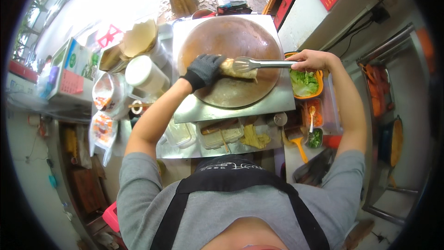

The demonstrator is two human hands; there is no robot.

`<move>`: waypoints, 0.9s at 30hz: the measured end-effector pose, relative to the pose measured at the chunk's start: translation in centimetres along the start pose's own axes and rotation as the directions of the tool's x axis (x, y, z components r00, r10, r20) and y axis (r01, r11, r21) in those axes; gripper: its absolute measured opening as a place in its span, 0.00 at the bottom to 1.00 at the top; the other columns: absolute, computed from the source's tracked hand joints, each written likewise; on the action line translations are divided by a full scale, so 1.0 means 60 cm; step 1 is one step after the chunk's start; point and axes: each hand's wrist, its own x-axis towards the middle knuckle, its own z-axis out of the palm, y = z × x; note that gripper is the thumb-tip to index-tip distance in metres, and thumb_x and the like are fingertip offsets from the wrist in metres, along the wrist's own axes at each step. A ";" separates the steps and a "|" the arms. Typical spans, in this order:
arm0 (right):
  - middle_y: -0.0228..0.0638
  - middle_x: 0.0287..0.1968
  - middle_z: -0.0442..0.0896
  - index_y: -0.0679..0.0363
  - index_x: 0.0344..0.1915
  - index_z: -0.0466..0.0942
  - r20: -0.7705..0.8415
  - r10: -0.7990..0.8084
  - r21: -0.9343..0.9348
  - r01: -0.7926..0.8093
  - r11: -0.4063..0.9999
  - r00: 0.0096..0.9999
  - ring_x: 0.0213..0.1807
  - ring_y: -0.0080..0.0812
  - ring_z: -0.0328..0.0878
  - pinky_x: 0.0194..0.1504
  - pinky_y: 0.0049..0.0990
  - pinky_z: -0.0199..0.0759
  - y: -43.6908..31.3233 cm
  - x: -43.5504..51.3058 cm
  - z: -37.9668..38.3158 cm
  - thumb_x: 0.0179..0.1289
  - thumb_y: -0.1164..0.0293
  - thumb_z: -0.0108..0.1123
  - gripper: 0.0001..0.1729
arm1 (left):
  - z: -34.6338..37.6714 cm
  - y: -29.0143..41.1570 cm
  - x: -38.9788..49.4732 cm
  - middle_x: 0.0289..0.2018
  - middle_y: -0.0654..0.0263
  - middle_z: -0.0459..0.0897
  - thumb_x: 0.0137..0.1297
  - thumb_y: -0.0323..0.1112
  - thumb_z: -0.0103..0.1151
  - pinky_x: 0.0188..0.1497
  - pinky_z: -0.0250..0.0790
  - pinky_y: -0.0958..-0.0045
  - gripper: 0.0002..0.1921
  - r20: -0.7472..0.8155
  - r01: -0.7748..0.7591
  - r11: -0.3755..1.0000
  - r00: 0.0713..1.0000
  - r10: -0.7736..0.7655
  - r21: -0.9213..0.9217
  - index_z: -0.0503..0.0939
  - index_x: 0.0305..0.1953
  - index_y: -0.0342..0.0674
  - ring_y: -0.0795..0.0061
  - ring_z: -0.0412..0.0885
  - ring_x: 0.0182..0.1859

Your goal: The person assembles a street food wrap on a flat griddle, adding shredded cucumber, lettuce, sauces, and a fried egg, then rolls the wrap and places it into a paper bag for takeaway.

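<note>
A round brown griddle (229,95) sits in a square metal stove top. On it lies a rolled, folded flatbread (242,73), pale with browned patches. My left hand (205,69), in a dark grey knitted glove, grips the roll's left end. My bare right hand (307,60) holds the handle of metal tongs (265,64) with dark grips, reaching in from the right. The head of the tongs rests against the upper side of the roll; its lower jaw cannot be made out. The glove hides the roll's left end.
Right of the stove stand an orange basket of lettuce (305,83), a tub of orange-red food with a spoon (314,113), chopped greens (315,138) and an orange-handled brush (300,149). A white-lidded container (140,71) and plastic bags (102,126) stand left. A yellow cloth (255,137) lies in front.
</note>
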 end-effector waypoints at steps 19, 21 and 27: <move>0.23 0.24 0.62 0.46 0.54 0.65 -0.310 0.016 0.911 0.292 0.289 0.951 0.16 0.13 0.53 0.16 0.14 0.50 -0.040 0.085 0.389 0.73 0.55 0.44 0.15 | 0.021 0.028 0.037 0.57 0.51 0.72 0.67 0.42 0.44 0.67 0.50 0.52 0.24 -0.005 0.171 0.964 0.985 -0.174 0.204 0.65 0.62 0.42 0.55 0.65 0.64; 0.22 0.23 0.62 0.45 0.57 0.65 -0.292 0.037 0.917 0.269 0.293 0.956 0.16 0.14 0.53 0.16 0.15 0.51 -0.045 0.084 0.386 0.73 0.55 0.44 0.17 | 0.041 0.034 0.034 0.62 0.54 0.67 0.66 0.41 0.46 0.67 0.49 0.50 0.26 -0.114 0.162 0.965 0.983 -0.141 0.208 0.62 0.65 0.43 0.54 0.62 0.66; 0.23 0.23 0.62 0.46 0.53 0.65 -0.288 0.070 0.906 0.248 0.342 0.955 0.16 0.14 0.52 0.16 0.15 0.50 -0.053 0.077 0.375 0.73 0.55 0.44 0.15 | 0.068 0.053 0.034 0.61 0.56 0.70 0.66 0.42 0.45 0.66 0.52 0.54 0.27 -0.186 0.206 0.973 0.965 -0.184 0.107 0.60 0.66 0.43 0.56 0.66 0.64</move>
